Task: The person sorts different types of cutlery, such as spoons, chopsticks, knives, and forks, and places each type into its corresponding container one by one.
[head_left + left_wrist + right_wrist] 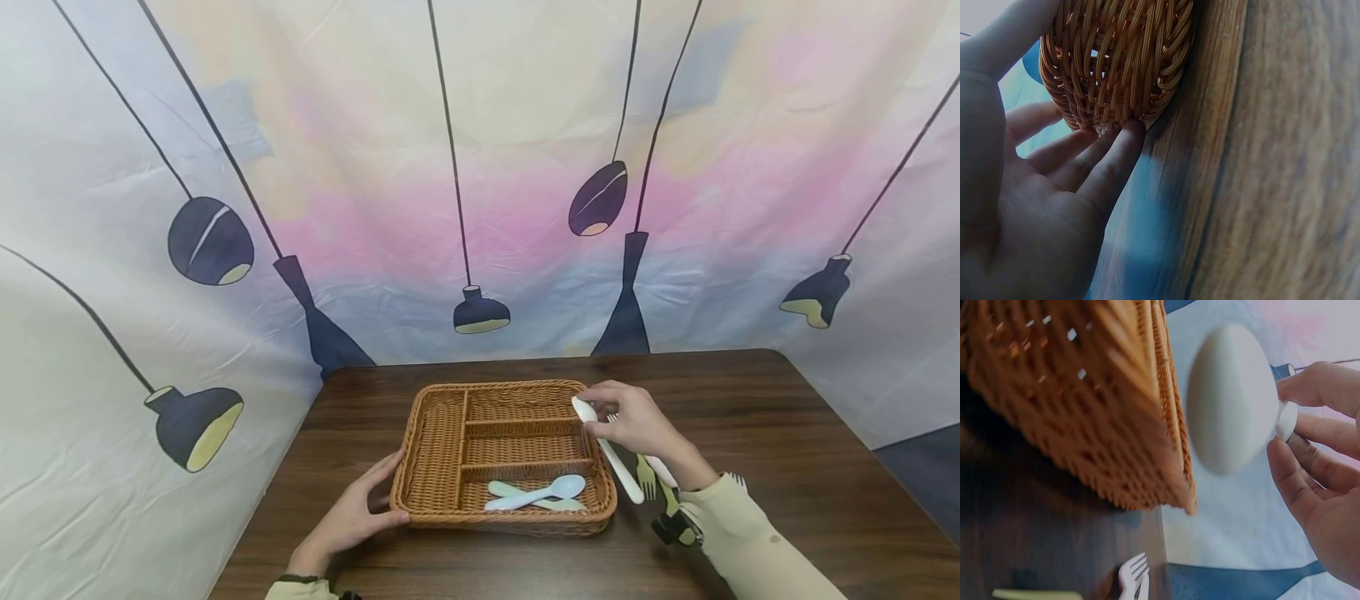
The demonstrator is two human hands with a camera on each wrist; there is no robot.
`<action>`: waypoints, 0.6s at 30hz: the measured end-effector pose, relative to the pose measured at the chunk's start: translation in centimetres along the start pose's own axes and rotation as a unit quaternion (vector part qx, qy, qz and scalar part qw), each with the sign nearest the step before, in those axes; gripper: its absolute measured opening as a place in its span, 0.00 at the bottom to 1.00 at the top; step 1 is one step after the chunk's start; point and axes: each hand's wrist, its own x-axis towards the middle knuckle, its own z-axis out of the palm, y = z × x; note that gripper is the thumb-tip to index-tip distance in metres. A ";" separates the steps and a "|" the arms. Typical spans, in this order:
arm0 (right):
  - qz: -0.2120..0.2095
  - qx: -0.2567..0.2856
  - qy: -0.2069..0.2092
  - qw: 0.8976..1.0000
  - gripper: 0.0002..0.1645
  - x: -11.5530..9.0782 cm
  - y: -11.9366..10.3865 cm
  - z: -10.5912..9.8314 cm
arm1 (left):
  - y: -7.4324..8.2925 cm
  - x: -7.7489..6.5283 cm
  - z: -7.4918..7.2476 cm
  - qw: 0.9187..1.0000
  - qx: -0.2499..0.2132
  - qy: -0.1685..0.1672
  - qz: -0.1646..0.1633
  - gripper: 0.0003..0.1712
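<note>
A wicker basket [437,450] with several compartments sits on the table. My left hand [360,510] holds its near left corner, thumb at the front and fingers along the left side. In the left wrist view, the fingertips [1132,128] touch the lower edge of the weave. My right hand [637,421] pinches a white spoon [621,471] near its bowl, beside the basket's right rim. The spoon's handle slants toward me; its rounded end looms large in the right wrist view. In the front compartment, a light blue spoon [567,486] lies across a pale green utensil [566,505].
Right of the basket, a yellow-green fork [646,479] and a pale pink utensil [662,472] lie partly under the right forearm. White fork tines [738,481] show beyond the sleeve. A cloth printed with lamps [482,315] hangs behind the wooden table [720,400].
</note>
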 end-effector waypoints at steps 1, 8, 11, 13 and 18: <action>0.000 0.001 -0.002 1.000 0.23 0.2 -0.2 0.1 | 0.0 0.0 0.0 1.000 0.001 0.000 0.000 0.54; -0.004 0.022 -0.007 1.000 0.24 1.1 -1.3 0.7 | 0.0 0.0 -0.2 1.000 0.004 -0.001 -0.002 0.54; 0.001 0.032 -0.014 0.999 0.24 1.5 -1.9 1.1 | 0.1 0.1 -0.2 1.000 0.003 -0.002 -0.003 0.54; 0.004 0.037 -0.017 0.999 0.24 1.7 -2.2 1.4 | 0.1 0.1 -0.2 1.000 0.004 -0.003 -0.004 0.54; -0.020 0.043 -0.022 0.999 0.24 2.2 -2.9 2.0 | 0.2 0.1 -0.1 1.000 0.002 -0.004 -0.005 0.54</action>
